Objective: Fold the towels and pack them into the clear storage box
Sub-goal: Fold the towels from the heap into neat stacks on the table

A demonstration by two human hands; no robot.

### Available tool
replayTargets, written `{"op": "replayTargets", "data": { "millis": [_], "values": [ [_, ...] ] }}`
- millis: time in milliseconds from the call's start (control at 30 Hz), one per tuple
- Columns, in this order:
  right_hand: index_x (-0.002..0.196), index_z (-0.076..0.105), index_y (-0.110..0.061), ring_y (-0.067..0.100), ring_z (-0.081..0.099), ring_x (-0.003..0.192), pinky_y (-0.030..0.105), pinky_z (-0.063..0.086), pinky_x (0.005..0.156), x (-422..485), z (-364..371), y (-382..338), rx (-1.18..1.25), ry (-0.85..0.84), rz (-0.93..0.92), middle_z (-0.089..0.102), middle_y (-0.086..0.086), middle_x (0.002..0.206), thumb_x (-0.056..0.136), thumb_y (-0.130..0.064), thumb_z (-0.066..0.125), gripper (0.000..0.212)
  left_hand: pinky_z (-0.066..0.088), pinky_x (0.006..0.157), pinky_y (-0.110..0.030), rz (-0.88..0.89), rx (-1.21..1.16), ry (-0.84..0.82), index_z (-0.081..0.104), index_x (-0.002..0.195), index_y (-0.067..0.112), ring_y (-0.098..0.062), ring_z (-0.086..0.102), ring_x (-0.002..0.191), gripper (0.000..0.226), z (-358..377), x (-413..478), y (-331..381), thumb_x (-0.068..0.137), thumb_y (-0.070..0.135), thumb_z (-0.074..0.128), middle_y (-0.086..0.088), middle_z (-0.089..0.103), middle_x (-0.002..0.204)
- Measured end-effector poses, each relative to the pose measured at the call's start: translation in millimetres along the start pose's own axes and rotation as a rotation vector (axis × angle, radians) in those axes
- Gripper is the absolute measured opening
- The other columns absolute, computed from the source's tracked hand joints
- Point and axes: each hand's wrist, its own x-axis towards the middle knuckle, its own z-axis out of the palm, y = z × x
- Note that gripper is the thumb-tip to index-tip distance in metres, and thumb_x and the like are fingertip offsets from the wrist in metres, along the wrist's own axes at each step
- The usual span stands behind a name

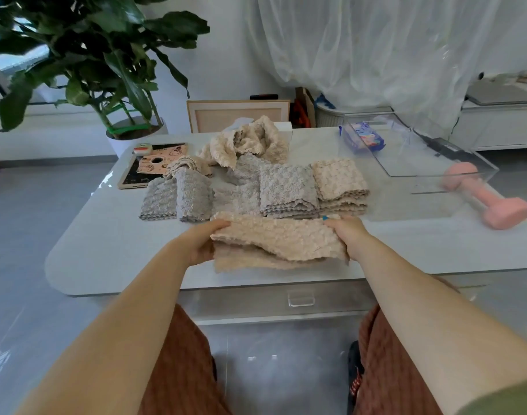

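A beige bubble-textured towel (275, 244) lies half folded near the front edge of the white table (112, 244). My left hand (201, 242) grips its left end and my right hand (346, 235) grips its right end. Behind it stand a folded grey stack (287, 190) and a folded beige stack (340, 182). Two more folded grey towels (178, 196) lie to the left, and a crumpled beige heap (250, 142) sits further back. The clear storage box (418, 151) stands at the right rear of the table.
A pink dumbbell (489, 199) lies at the table's right edge beside the box. A blue packet (364, 136) sits inside the box's far end. A pink-and-black board (150, 164) lies at the left rear. A potted plant (85, 64) and a chair back (238, 115) stand beyond the table.
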Motion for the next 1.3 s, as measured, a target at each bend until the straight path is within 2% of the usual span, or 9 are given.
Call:
{"op": "replayTargets", "data": {
  "millis": [167,267,367,500,733,867,1000,1167,1300],
  "values": [
    [0.150,0.022,-0.022,0.021,0.055,0.066,0.025,0.040,0.049,7,-2,25,-0.309,-0.168,0.012,0.041,0.012,0.141,0.084,0.007,0.063,0.083,0.056,0.082,-0.045,-0.008,0.121,0.285,0.063,0.098,-0.001,-0.033,0.067,0.087,0.023,7,30,-36,0.089,0.020,0.065,-0.017,0.069,0.095],
    [0.148,0.026,-0.023,0.028,0.058,0.102,0.030,0.048,0.070,13,-4,29,-0.327,-0.030,-0.047,0.032,0.009,0.151,0.084,0.007,0.060,0.078,0.051,0.071,-0.038,0.066,0.218,0.414,0.059,0.078,0.005,-0.029,0.062,0.078,0.023,2,46,-45,0.085,0.024,0.070,-0.017,0.064,0.084],
    [0.134,0.039,-0.021,0.024,0.058,0.096,0.031,0.049,0.071,3,8,28,-0.265,0.124,-0.144,0.050,0.011,0.135,0.083,0.005,0.057,0.060,0.053,0.084,-0.041,0.108,0.328,0.491,0.055,0.114,0.001,-0.031,0.063,0.096,0.052,6,49,-44,0.078,0.031,0.076,-0.013,0.062,0.105],
    [0.118,0.036,-0.024,0.009,0.060,0.076,0.026,0.053,0.059,-27,63,23,-0.140,0.037,-0.362,0.057,-0.002,0.104,0.085,0.000,0.063,0.048,0.052,0.082,-0.040,0.179,0.421,0.501,0.038,0.123,0.011,-0.029,0.061,0.097,0.061,11,43,-41,0.077,0.021,0.077,-0.011,0.058,0.105],
    [0.117,0.031,-0.018,0.009,0.058,0.073,0.022,0.046,0.061,-52,169,30,-0.233,-0.212,-0.407,0.062,-0.002,0.093,0.087,-0.017,0.062,0.042,0.036,0.056,-0.026,0.158,0.198,0.237,0.050,0.088,0.009,-0.021,0.045,0.063,0.004,-1,23,-42,0.087,0.006,0.048,-0.006,0.047,0.067],
    [0.108,0.044,-0.024,0.025,0.066,0.072,0.028,0.046,0.053,-52,181,32,-0.179,-0.367,-0.233,0.066,0.007,0.097,0.088,-0.020,0.058,0.025,0.046,0.064,-0.030,0.056,-0.058,0.140,0.062,0.086,0.007,-0.022,0.056,0.068,0.033,-14,15,-39,0.100,0.028,0.041,-0.010,0.061,0.076],
    [0.092,0.053,-0.026,0.023,0.064,0.072,0.035,0.052,0.061,-44,155,33,-0.231,0.057,-0.395,0.068,0.001,0.093,0.092,-0.021,0.050,0.005,0.047,0.068,-0.033,0.034,0.014,0.185,0.061,0.094,0.006,-0.025,0.057,0.075,0.059,-21,25,-39,0.087,0.063,0.050,-0.010,0.062,0.084],
    [0.125,0.037,-0.015,0.028,0.058,0.106,0.038,0.049,0.083,-33,128,44,-0.572,0.000,-0.139,0.054,0.004,0.121,0.077,-0.055,0.062,0.068,0.054,0.069,-0.034,0.129,0.231,0.385,0.052,0.119,-0.002,-0.025,0.063,0.090,0.058,-13,38,-41,0.080,0.038,0.070,-0.014,0.064,0.107],
    [0.118,0.033,-0.015,0.031,0.061,0.093,0.037,0.048,0.070,-38,141,52,-0.719,-0.084,-0.346,0.060,0.005,0.109,0.082,-0.033,0.061,0.049,0.044,0.081,-0.034,0.042,0.527,0.474,0.042,0.133,-0.005,-0.033,0.056,0.108,0.067,-1,29,-32,0.095,0.050,0.044,-0.016,0.057,0.119]
  ]
}}
